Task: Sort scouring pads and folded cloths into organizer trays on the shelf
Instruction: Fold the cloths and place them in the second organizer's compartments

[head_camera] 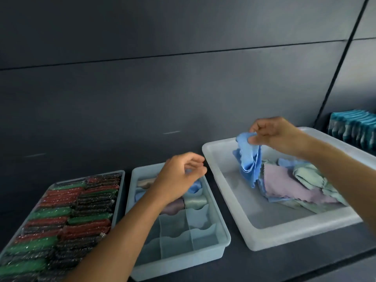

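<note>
My right hand [278, 136] pinches the top edge of a blue cloth [249, 159] and holds it hanging over the white bin [227, 180], above a heap of loose cloths [291, 184] in pink, pale green and blue. My left hand [179, 178] hovers over the far compartments of the pale blue divided organizer tray [203, 249], fingers curled and apart, holding nothing. Rolled cloths, a blue one [195, 188], a pale green one [195, 201] and a mauve one [174, 206], fill the tray's far cells. The near cells show bare dividers.
At the left a tray [120, 200] holds rows of red, green and dark glittery scouring pads [61, 220]. A stack of teal cloths [354, 129] stands at the far right. Everything rests on a dark shelf [284, 259] against a dark panelled wall.
</note>
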A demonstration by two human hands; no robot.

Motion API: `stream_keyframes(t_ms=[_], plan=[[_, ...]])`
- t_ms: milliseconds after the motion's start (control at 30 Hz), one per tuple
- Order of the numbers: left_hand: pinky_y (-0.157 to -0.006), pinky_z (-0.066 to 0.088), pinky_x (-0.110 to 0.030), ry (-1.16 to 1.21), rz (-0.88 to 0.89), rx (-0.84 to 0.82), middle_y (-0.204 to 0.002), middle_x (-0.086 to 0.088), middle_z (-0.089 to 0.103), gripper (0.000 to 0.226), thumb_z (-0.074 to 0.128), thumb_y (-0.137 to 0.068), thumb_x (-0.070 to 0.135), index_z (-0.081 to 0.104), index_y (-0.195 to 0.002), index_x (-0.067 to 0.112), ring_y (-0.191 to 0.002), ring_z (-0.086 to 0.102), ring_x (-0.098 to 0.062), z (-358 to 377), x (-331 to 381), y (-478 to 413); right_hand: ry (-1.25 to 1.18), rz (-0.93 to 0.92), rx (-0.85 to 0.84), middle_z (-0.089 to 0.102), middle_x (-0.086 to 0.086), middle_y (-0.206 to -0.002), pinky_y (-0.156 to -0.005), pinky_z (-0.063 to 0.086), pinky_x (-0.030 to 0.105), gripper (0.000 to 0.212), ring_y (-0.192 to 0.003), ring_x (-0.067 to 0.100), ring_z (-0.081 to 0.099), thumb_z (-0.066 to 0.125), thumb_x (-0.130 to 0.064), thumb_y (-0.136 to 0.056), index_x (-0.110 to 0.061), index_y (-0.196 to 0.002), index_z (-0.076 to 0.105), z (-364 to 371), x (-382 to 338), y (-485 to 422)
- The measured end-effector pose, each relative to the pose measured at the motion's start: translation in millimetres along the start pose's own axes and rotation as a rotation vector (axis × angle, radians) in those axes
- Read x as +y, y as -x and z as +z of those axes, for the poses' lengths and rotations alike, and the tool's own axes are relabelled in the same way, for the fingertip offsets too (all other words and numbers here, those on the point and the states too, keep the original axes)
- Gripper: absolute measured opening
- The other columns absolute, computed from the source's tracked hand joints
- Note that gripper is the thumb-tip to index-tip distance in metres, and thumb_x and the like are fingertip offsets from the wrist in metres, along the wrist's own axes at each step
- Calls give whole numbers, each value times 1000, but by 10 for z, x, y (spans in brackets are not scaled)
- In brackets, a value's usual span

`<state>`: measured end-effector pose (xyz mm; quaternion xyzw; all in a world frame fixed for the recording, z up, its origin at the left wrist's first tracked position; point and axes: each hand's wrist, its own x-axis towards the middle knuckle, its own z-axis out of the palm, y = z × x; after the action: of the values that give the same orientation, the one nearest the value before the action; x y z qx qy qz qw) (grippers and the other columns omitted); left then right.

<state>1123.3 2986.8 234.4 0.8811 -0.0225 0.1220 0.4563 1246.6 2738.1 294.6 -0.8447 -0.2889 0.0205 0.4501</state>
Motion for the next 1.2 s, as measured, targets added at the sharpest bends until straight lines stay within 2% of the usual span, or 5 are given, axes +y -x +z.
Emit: stream_keyframes(t_ms=[167,500,667,967,1200], plan=[[-101,48,-23,378,13,-20,-126,2,65,53,73,-84,32,56,-132,18,-114,62,-2,-134,620,-102,-355,-126,63,60,-3,-63,-58,42,22,16,-59,12,49,64,-1,-86,-13,-78,58,-71,-630,-32],[-60,51,-18,560,97,252,-73,0,73,12,63,-93,12,73,-90,8,-65,66,-8,-489,1094,-43,-710,-274,-36,69,4,-78,-56,49,23,9,-65,15,61,67,-11,-84,-13,-81,59,170,-1267,22],[-66,57,-45,448,139,427,-81,-17,74,8,68,-89,16,74,-86,10,-75,71,-35,-640,1188,45,-906,-167,-41,70,3,-85,-68,51,29,7,-76,17,64,62,-13,-86,-17,-80,62,505,-1217,28],[-63,53,-25,350,139,443,-77,-5,76,14,67,-90,17,76,-84,8,-69,69,-11,-801,1059,109,-614,-303,0,65,-4,-69,-55,42,23,13,-61,11,54,74,-12,-75,-15,-75,61,535,-1384,49],[-78,58,-41,470,100,427,-86,-13,76,26,61,-96,25,78,-82,12,-80,72,-23,-768,1054,160,-471,-341,123,61,5,-71,-49,42,19,19,-65,18,52,72,-6,-83,-14,-73,58,640,-1489,75]])
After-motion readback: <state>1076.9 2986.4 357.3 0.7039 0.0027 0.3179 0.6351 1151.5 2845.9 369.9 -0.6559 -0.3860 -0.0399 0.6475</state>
